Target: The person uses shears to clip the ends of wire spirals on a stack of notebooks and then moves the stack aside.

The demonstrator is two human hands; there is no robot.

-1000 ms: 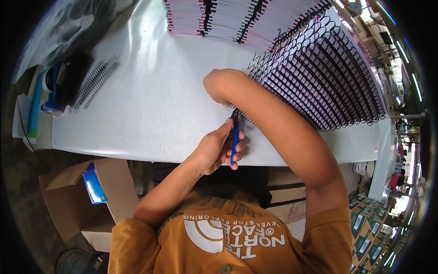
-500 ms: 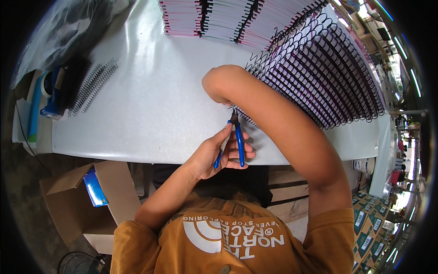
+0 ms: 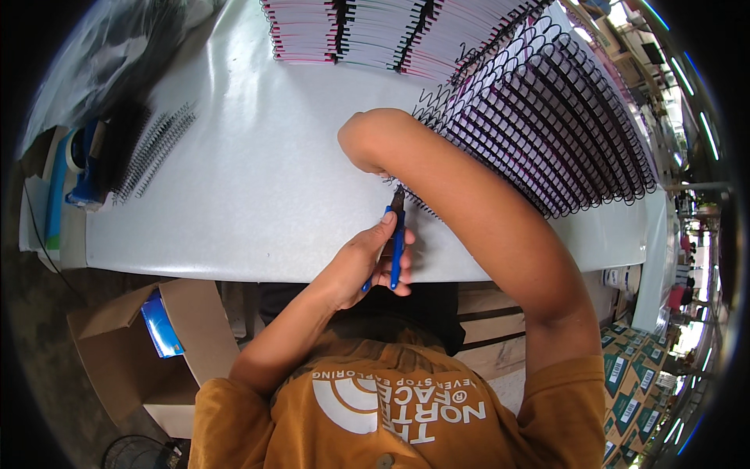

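My left hand [image 3: 366,262] grips blue-handled pliers [image 3: 397,248] at the near edge of the white table [image 3: 258,195]. The plier tip touches the end of a black wire spiral [image 3: 410,202] on a notebook that lies under my right arm. My right arm [image 3: 469,211] reaches across from the lower right and bends sharply at its far end [image 3: 367,141]. The right hand is tucked beneath that bend and hidden. A long slanted row of spiral-bound notebooks [image 3: 547,117] lies just beyond the arm.
Stacks of pink-edged notebooks [image 3: 351,31] sit at the table's far edge. Loose black wire spirals [image 3: 152,152] and tape rolls [image 3: 82,168] lie at the left end. An open cardboard box [image 3: 148,336] stands on the floor at the left, more cartons [image 3: 633,391] at the right.
My left hand has shifted its grip and the plier handles have spread a little. The plier tip stays at the spiral's end, and the right arm has barely moved.
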